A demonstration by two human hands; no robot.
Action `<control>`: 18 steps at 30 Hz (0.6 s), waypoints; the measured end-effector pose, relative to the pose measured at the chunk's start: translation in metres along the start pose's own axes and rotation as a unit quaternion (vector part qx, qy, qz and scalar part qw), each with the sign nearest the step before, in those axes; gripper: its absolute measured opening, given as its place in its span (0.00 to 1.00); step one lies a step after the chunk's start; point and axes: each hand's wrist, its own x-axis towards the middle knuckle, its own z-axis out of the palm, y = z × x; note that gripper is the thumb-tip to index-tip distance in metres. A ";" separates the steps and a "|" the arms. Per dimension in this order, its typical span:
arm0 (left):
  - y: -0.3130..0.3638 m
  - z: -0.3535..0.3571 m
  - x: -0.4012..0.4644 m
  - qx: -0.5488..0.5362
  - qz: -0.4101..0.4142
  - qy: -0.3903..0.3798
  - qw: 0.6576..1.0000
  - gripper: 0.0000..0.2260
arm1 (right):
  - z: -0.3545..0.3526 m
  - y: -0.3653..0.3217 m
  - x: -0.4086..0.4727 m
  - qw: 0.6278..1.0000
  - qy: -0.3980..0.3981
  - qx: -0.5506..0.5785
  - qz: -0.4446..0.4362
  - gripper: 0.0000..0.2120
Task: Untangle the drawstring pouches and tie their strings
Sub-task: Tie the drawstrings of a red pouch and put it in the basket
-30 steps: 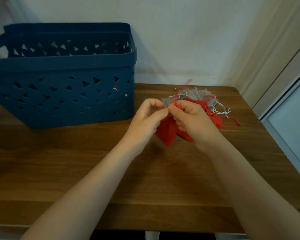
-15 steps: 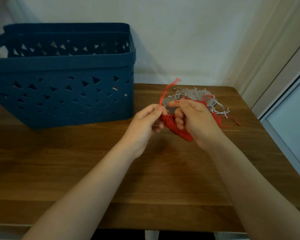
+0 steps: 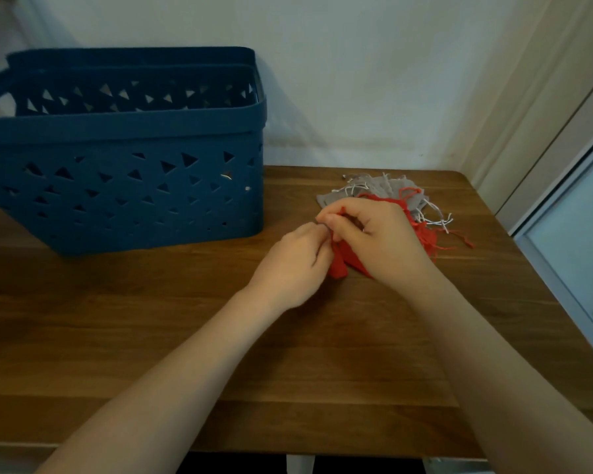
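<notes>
Red pouch lies on the wooden table at centre, pinched by curled fingers of left hand and right hand; grey pouches heaped at 1 o'clock, blue basket at 10 o'clock.

A plain room in a home, it seems: a wooden tabletop stands against a painted white wall, a dark blue plastic storage basket rests on it, and a pale-framed sliding door lies right of the table.
</notes>
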 end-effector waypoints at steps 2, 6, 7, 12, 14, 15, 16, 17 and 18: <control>0.001 0.002 -0.002 0.022 0.019 -0.010 1.000 0.11 | 0.001 0.001 0.002 1.000 0.007 0.015 0.014 0.07; 0.001 0.003 -0.002 -0.004 0.043 0.000 0.999 0.12 | 0.003 0.000 0.004 0.998 -0.016 0.054 0.030 0.08; 0.000 0.003 -0.001 -0.020 0.039 0.012 0.999 0.12 | 0.004 0.000 0.004 0.996 -0.015 0.086 0.030 0.10; -0.004 0.002 0.002 -0.137 -0.033 0.045 0.989 0.13 | 0.002 0.008 -0.001 0.985 -0.011 0.123 0.119 0.14; -0.003 0.000 0.003 -0.172 -0.071 0.058 0.981 0.12 | 0.001 0.011 -0.004 0.988 -0.033 0.093 0.117 0.11; -0.003 -0.001 0.003 -0.182 -0.080 0.063 0.978 0.12 | 0.002 0.010 -0.005 0.990 -0.043 0.085 0.105 0.11; -0.003 -0.002 0.002 -0.186 -0.084 0.065 0.977 0.12 | 0.002 0.009 -0.007 0.992 -0.050 0.074 0.088 0.11; -0.002 -0.002 0.002 -0.186 -0.085 0.065 0.977 0.12 | 0.002 0.008 -0.007 0.995 -0.052 0.054 0.072 0.11; -0.002 -0.003 0.003 -0.186 -0.086 0.063 0.977 0.12 | 0.002 0.007 -0.007 0.997 -0.051 0.020 0.054 0.12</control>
